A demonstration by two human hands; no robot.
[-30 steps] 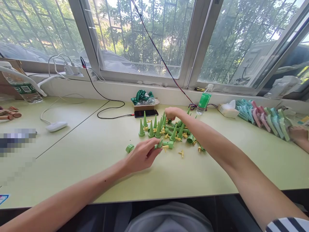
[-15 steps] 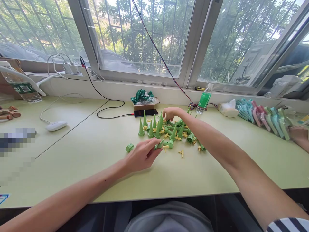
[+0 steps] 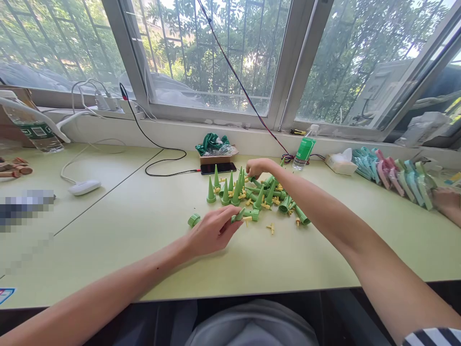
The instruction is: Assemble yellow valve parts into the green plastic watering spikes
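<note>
My left hand (image 3: 215,229) rests low at the front of the pile, closed around a green plastic plant-watering spike (image 3: 238,216). A yellow valve (image 3: 248,219) shows beside its fingertips. Reaching over to the back of the pile, my right hand (image 3: 256,166) has its fingers bent down and together by the green pieces; whatever it grips is hidden. Several green cones (image 3: 211,191) stand upright between the hands, with green tubes (image 3: 301,215) and small yellow valves around them. One yellow valve (image 3: 271,228) lies apart in front, and a ribbed green cap (image 3: 193,220) sits left of my left hand.
Behind the pile are a phone (image 3: 218,168) on a cable and a small box (image 3: 216,157). A water bottle (image 3: 304,148) and a tissue box (image 3: 340,162) stand at the back right. Another person's hand (image 3: 446,202) is by wrapped pastel items (image 3: 406,180) at far right.
My right hand has shifted slightly right and its forearm a little up, uncovering more of a green tube at the pile's right. My left hand keeps its hold in place.
</note>
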